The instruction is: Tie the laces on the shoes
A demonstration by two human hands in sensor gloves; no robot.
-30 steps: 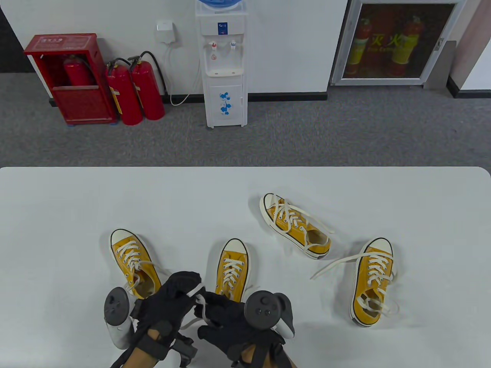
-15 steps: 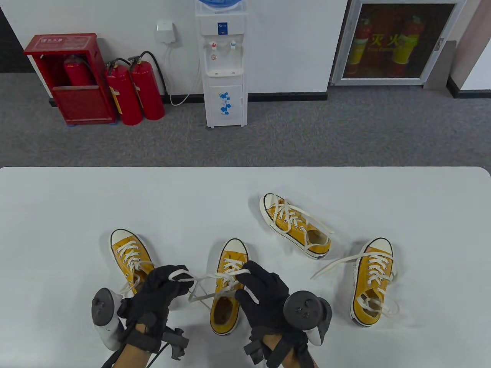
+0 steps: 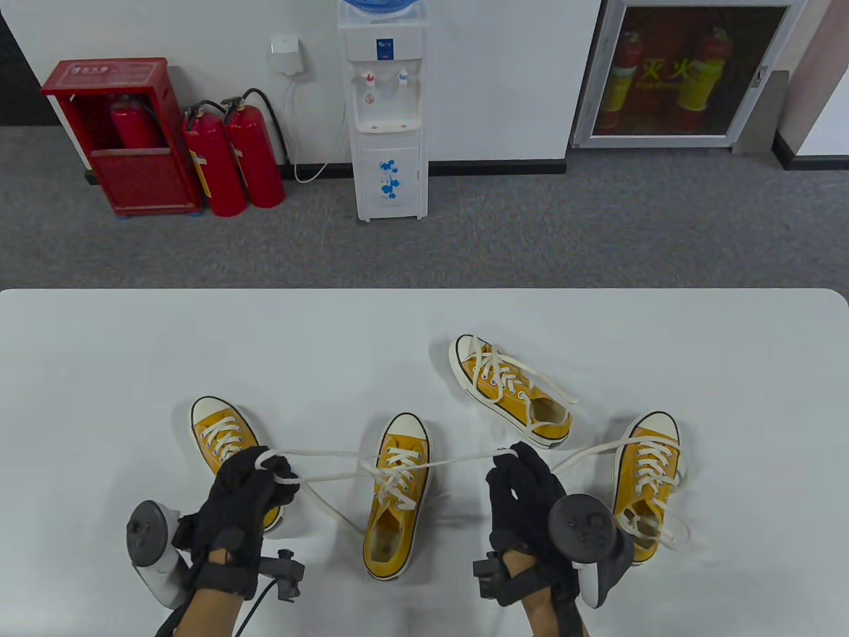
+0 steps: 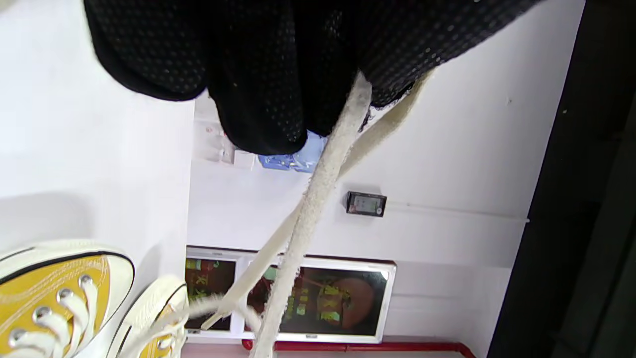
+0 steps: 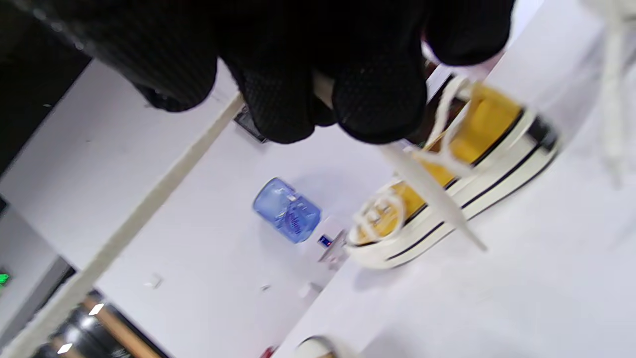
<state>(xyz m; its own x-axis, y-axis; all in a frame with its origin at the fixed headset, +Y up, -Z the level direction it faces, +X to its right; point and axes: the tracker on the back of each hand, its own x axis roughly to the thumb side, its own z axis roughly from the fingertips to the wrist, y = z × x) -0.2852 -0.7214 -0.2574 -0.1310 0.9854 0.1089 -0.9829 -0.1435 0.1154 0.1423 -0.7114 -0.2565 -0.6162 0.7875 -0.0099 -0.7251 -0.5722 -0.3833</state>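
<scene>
Several yellow sneakers with white laces stand on the white table point(image 3: 132, 345). The middle shoe point(image 3: 396, 494) has its laces crossed over its tongue and pulled out to both sides. My left hand point(image 3: 265, 468) grips one lace point(image 3: 318, 454), which is looped round its fingers point(image 4: 258, 99), over the left shoe point(image 3: 222, 438). My right hand point(image 3: 514, 461) pinches the other lace end point(image 3: 464, 458) between its fingertips point(image 5: 377, 99). Both laces are stretched taut in the left wrist view point(image 4: 308, 209) and the right wrist view point(image 5: 129, 228).
Two more yellow shoes with loose laces lie at the right: one turned at the back point(image 3: 507, 388), one near my right hand point(image 3: 647, 481). Beyond the table's far edge are a water dispenser point(image 3: 388, 113) and red fire extinguishers point(image 3: 232, 152).
Both hands have moved apart, left hand to the left and right hand to the right, drawing the middle shoe's laces from slack into taut lines with a crossing over the tongue.
</scene>
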